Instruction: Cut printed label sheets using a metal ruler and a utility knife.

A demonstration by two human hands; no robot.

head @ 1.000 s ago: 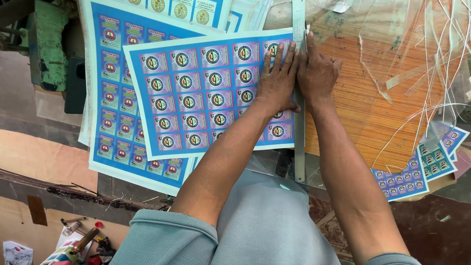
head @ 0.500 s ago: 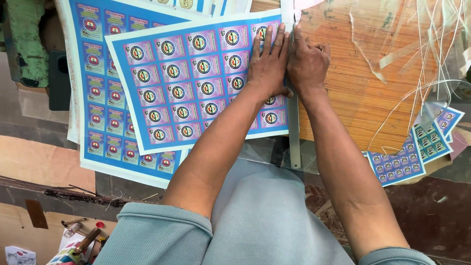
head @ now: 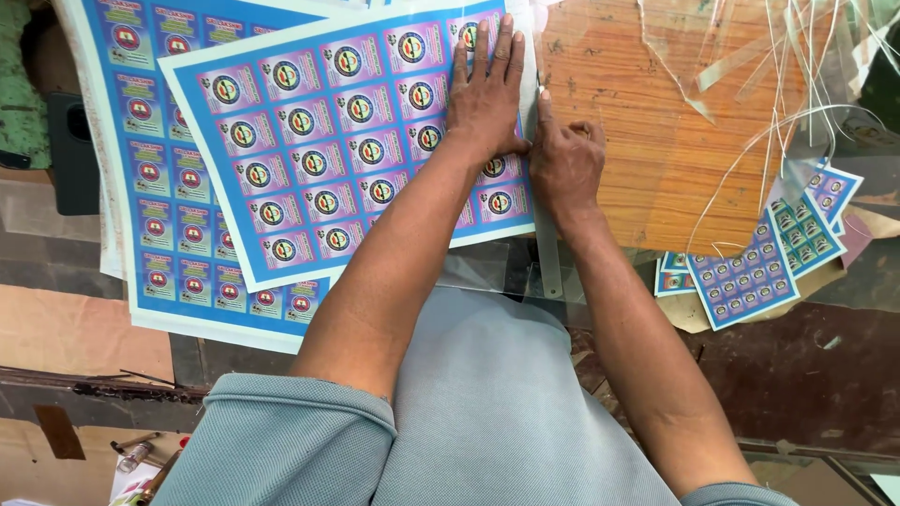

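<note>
My left hand (head: 487, 94) lies flat, fingers spread, on the right edge of a blue printed sheet (head: 309, 141) with rows of round-emblem labels. It presses the sheet next to a long narrow ruler (head: 547, 262) that runs along that edge. My right hand (head: 564, 167) sits just right of the ruler with its fingers curled and the index finger stretched along the ruler. A small pale blade tip (head: 542, 91) shows at the fingertip. A second, similar sheet (head: 169, 234) lies under the top one.
The sheets rest on a wooden tabletop (head: 656, 141) under clear glass. Thin trimmed strips (head: 797, 56) lie scattered at the top right. Smaller cut label sheets (head: 750, 272) are stacked at the right edge. A dark box (head: 70, 150) sits at the left, small tools (head: 141, 459) below.
My right hand has slid down the ruler toward me, from level with the left hand to below it. The left hand stays pressed on the sheet.
</note>
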